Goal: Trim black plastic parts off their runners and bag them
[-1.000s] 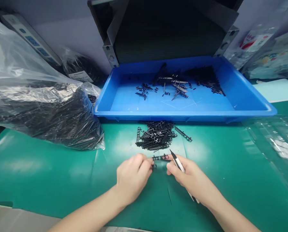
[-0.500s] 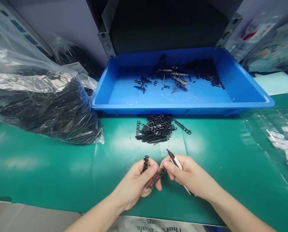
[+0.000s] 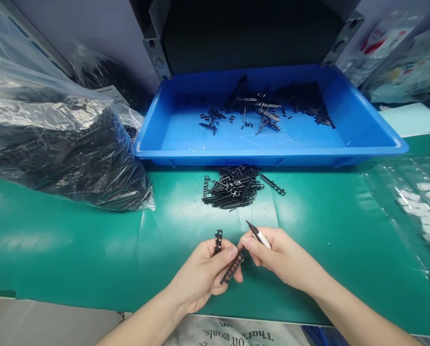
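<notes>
My left hand (image 3: 204, 271) is closed on black plastic strips. One strip (image 3: 218, 240) sticks up between thumb and forefinger, and another ladder-like strip (image 3: 232, 268) slants across the fingers. My right hand (image 3: 272, 252) pinches the upper end of that slanted strip with thumb and fingertip. A pen-like tool (image 3: 259, 235) with a black pointed tip and white body rests in the same hand, its tip pointing up and left; most of its body is hidden. Beyond the hands, a pile of similar black strips (image 3: 234, 187) lies on the green mat (image 3: 92, 254).
A blue tray (image 3: 258, 156) with black parts stands behind the pile. To the left leans a large clear bag (image 3: 67, 154) of black parts. On the right lie a clear plastic tray (image 3: 422, 211) with white pieces and a pale sheet (image 3: 413, 120).
The slanted strip has turned slightly between my hands. The pen-like tool has shifted in my right hand, and its lower end no longer shows. The view has tilted a little.
</notes>
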`<move>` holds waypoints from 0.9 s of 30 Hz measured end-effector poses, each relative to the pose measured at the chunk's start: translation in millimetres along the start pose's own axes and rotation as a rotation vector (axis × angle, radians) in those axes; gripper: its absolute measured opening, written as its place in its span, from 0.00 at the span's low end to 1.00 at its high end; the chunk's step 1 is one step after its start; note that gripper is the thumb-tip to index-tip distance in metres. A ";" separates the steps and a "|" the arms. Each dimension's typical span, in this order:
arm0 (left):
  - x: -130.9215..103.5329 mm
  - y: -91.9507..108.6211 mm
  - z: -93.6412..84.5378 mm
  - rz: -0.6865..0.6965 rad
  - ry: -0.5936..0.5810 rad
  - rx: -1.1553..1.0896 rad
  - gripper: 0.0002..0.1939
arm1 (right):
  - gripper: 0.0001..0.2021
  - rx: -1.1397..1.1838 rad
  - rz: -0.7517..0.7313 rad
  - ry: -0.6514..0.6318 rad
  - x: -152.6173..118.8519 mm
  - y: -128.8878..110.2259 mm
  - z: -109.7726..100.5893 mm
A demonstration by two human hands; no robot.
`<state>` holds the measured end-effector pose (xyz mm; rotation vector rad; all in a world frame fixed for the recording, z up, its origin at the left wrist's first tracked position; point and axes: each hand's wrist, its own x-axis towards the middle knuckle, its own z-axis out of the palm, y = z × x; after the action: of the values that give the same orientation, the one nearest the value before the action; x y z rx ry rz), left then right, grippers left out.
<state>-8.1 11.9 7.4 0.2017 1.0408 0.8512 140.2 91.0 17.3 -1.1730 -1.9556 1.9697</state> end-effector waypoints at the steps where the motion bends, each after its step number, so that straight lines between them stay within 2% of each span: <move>1: -0.2 -0.2 0.6 -0.004 0.002 0.000 0.17 | 0.17 -0.007 -0.002 0.003 -0.1 0.2 0.2; 6: -1.9 -0.1 1.9 -0.021 0.005 -0.017 0.16 | 0.19 -0.045 -0.020 0.017 0.5 2.3 0.9; 10: -6.2 -0.3 1.7 -0.018 -0.037 -0.052 0.16 | 0.19 -0.088 -0.021 0.046 0.1 4.7 2.0; 14: -9.3 0.9 2.1 0.055 -0.032 -0.187 0.13 | 0.16 -0.122 -0.186 0.114 -7.1 7.9 5.4; 17: -7.8 2.1 2.3 0.102 -0.030 -0.277 0.13 | 0.18 -0.223 -0.311 0.108 -15.2 10.4 10.2; 21: -4.8 1.9 1.5 0.112 -0.028 -0.320 0.13 | 0.18 -0.434 -0.363 0.067 -22.2 11.1 17.4; 27: -6.5 -1.4 1.9 0.129 -0.037 -0.333 0.13 | 0.19 -0.602 -0.422 0.108 -24.0 6.9 19.4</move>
<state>-7.3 6.8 12.0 0.0026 0.8436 1.1200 148.2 60.5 18.6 -0.8253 -2.5570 1.1245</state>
